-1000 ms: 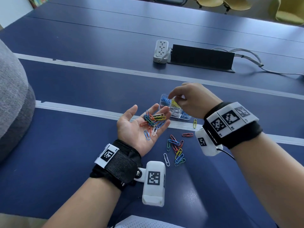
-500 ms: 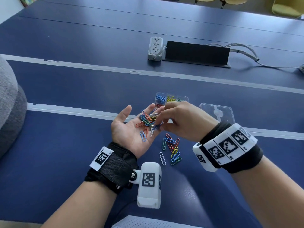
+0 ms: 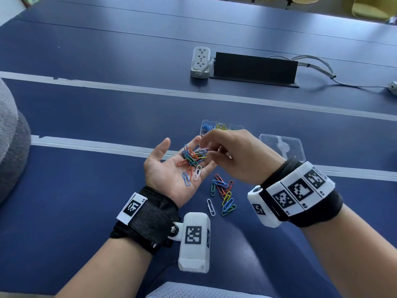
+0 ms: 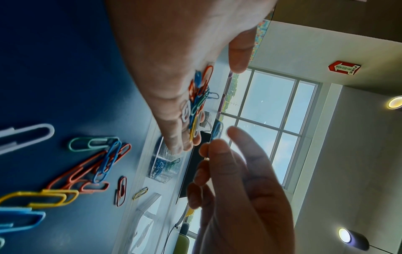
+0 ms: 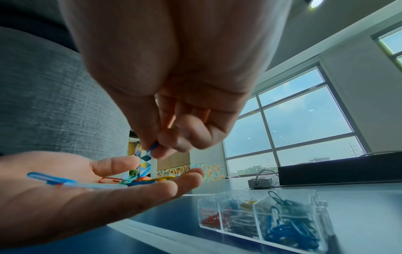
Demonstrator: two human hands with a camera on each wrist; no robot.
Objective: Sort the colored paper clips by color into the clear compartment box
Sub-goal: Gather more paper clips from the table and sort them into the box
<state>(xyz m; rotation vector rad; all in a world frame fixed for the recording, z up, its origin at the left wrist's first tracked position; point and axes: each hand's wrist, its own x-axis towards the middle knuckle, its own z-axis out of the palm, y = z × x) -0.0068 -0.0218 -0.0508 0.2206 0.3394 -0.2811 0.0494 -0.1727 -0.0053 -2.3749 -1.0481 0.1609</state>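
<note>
The left hand (image 3: 171,173) is lying flat, palm up, as a tray for mixed clips (image 3: 192,157); the right hand (image 3: 236,155) is pinching a blue clip (image 5: 152,148) (its grip clamped), bound for the box (image 5: 261,216) just beyond.

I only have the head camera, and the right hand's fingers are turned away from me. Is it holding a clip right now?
Observer: Yes. The right wrist view shows the right hand pinching a blue clip just above the left hand.
Operator: That hand hides part of the box too. Any red sorted yet?
Observer: Yes. Red clips lie in an end compartment of the clear box, with white clips in the one beside it.
</note>
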